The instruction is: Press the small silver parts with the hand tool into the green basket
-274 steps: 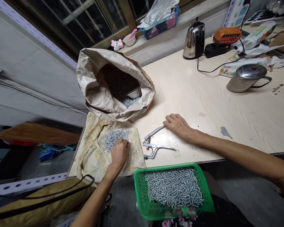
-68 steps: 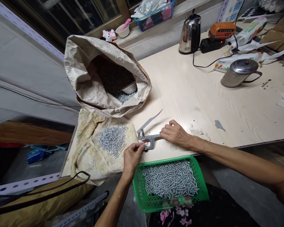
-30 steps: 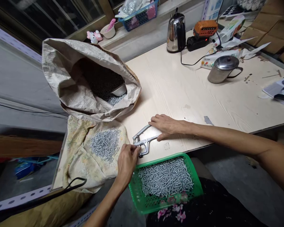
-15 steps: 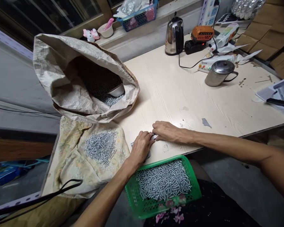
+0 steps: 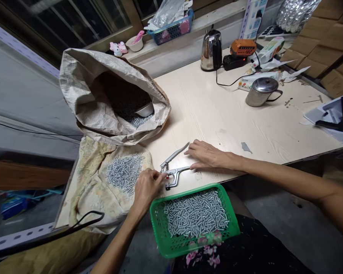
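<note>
On the table lies a pair of metal spring-loaded pliers point(image 5: 175, 176), its handles spread and a spring between them. My right hand point(image 5: 210, 155) is around the handle ends, fingers by the upper handle and thumb at the lower one. My left hand point(image 5: 148, 186) is at the head of the pliers, thumb and fingertips pinched together. A small red spot shows at those fingertips; what they hold is too small to name. Just below, a green plastic basket point(image 5: 160, 238) holds many small silvery screw-like pieces point(image 5: 197, 215). More such pieces point(image 5: 125, 172) form a pile on a patterned cloth point(image 5: 88, 182).
A large woven sack point(image 5: 82, 87) stands open at the left, with a white scoop point(image 5: 145, 110) and more metal pieces inside. Farther back are a kettle point(image 5: 210, 51), an orange battery on a charger point(image 5: 242, 49) and a lidded metal mug point(image 5: 261, 91). Cardboard boxes point(image 5: 320, 42) stand at the right.
The pliers' handles, earlier squeezed and mostly covered by my hands, are now spread apart. My left hand has moved left to the head of the pliers. The view has shifted slightly.
</note>
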Available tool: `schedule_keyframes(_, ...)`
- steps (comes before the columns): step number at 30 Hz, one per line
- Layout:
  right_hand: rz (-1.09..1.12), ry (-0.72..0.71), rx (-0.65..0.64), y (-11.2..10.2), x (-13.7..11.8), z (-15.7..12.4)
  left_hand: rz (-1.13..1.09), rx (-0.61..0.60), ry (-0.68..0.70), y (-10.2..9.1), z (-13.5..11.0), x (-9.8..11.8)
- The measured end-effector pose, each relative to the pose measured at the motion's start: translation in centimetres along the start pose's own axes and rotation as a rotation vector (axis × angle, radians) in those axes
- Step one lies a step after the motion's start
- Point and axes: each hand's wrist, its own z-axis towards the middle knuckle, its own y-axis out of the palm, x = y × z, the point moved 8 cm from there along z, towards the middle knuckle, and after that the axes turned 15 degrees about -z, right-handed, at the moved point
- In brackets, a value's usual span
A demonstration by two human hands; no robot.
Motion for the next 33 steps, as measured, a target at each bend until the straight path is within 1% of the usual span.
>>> schedule_keyframes(2,0.004,-0.003,-0.019,1.0,-0.8,-0.4,0.029,-0.147,-0.15,1.4,-0.4,-1.0)
schedule_keyframes(3,0.0,0.007,-0.025,1.5,-1.2,-0.5,0.033,-0.196,-0.203,2.0,-0.4,-1.3)
schedule_keyframes(5,-0.015,0.028,-0.038,2.5,-1.7,-0.4,0.034,-0.247,-0.27,2.9,-0.1,-1.6)
schedule_keyframes(7,-0.039,0.038,-0.039,3.2,-2.1,-0.2,0.03,-0.284,-0.293,3.4,0.2,-1.5)
schedule_keyframes(9,-0.063,0.041,-0.027,3.6,-2.1,0.1,0.047,-0.333,-0.283,3.7,0.3,-1.2)
schedule_keyframes(10,-0.073,0.042,-0.017,3.7,-2.1,0.2,0.074,-0.338,-0.264,3.7,0.3,-0.9)
schedule_keyframes(11,-0.081,0.043,-0.005,3.8,-2.1,0.3,0.117,-0.318,-0.234,3.5,0.2,-0.5)
schedule_keyframes(13,-0.092,0.04,0.023,3.8,-2.1,0.3,0.216,-0.217,-0.161,2.8,0.0,0.5)
schedule_keyframes(15,-0.1,0.042,0.058,3.5,-2.2,0.2,0.232,-0.131,-0.113,2.4,-0.2,1.0)
schedule_keyframes(16,-0.1,0.057,0.08,3.4,-2.2,0.1,0.183,-0.138,-0.123,2.5,-0.2,0.8)
schedule_keyframes(17,-0.089,0.059,0.093,3.3,-2.2,-0.1,0.093,-0.18,-0.16,2.9,-0.2,0.3)
schedule_keyframes(19,-0.069,0.074,0.125,3.1,-2.2,-0.4,-0.146,-0.255,-0.267,3.8,-0.4,-1.1)
schedule_keyframes(20,-0.047,0.076,0.138,3.0,-2.2,-0.6,-0.24,-0.243,-0.301,3.9,-0.4,-1.6)
schedule_keyframes(21,-0.03,0.08,0.149,3.0,-2.2,-0.7,-0.289,-0.187,-0.297,3.7,-0.4,-1.9)
schedule_keyframes(22,-0.02,0.08,0.156,3.1,-2.2,-0.8,-0.293,-0.098,-0.255,3.1,-0.3,-1.8)
schedule_keyframes(24,-0.022,0.079,0.167,3.2,-2.3,-0.8,-0.227,0.076,-0.139,2.1,-0.4,-1.1)
schedule_keyframes(25,-0.029,0.078,0.169,3.3,-2.3,-0.9,-0.211,0.106,-0.11,2.1,-0.5,-0.9)
schedule_keyframes(26,-0.03,0.079,0.168,3.3,-2.2,-0.9,-0.238,0.094,-0.12,2.4,-0.5,-1.0)
schedule_keyframes(27,-0.022,0.085,0.167,3.4,-2.1,-0.8,-0.312,0.049,-0.172,2.9,-0.4,-1.5)
schedule_keyframes(29,0.018,0.107,0.159,3.4,-1.8,-0.7,-0.534,-0.073,-0.32,4.3,-0.3,-2.7)
schedule_keyframes(30,0.038,0.118,0.151,3.4,-1.6,-0.7,-0.626,-0.112,-0.367,4.7,-0.1,-3.1)
schedule_keyframes(31,0.049,0.126,0.141,3.4,-1.4,-0.6,-0.675,-0.109,-0.373,4.6,0.1,-3.3)
schedule_keyframes(32,0.052,0.129,0.13,3.3,-1.3,-0.5,-0.678,-0.063,-0.333,4.0,0.5,-3.3)
schedule_keyframes(33,0.05,0.126,0.118,3.3,-1.2,-0.4,-0.649,0.009,-0.267,3.1,0.8,-3.0)
